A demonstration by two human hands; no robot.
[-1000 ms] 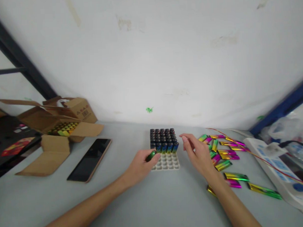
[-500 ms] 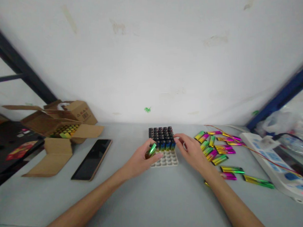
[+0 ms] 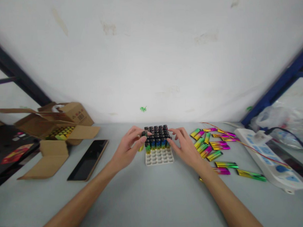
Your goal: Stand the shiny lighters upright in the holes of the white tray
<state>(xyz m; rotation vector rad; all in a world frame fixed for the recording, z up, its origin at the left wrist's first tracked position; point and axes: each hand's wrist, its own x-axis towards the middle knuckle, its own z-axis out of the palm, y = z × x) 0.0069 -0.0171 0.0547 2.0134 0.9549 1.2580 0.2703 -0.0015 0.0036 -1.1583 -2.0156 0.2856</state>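
A white tray (image 3: 159,158) with rows of holes stands in the middle of the table. Black-topped lighters (image 3: 158,143) with shiny coloured bodies stand upright in its back rows; holes show in the front. At the tray's left edge my left hand (image 3: 129,144) is closed around a lighter (image 3: 141,148), its black top up and its yellow lower end showing below the fingers. My right hand (image 3: 183,145) is at the tray's right edge, fingers apart, thumb and index against or very near the end lighters. I see nothing held in it.
Several loose yellow-green and yellow-magenta lighters (image 3: 218,145) lie to the right, beside a white power strip (image 3: 267,159) with a red-yellow wire across it. On the left are a black phone (image 3: 88,160) and an open cardboard box (image 3: 53,160) holding more lighters.
My left hand has moved left and back from over the tray's front, and its lighter is now upright. A green-yellow lighter shows at the front left of the tray. The view has shifted slightly.
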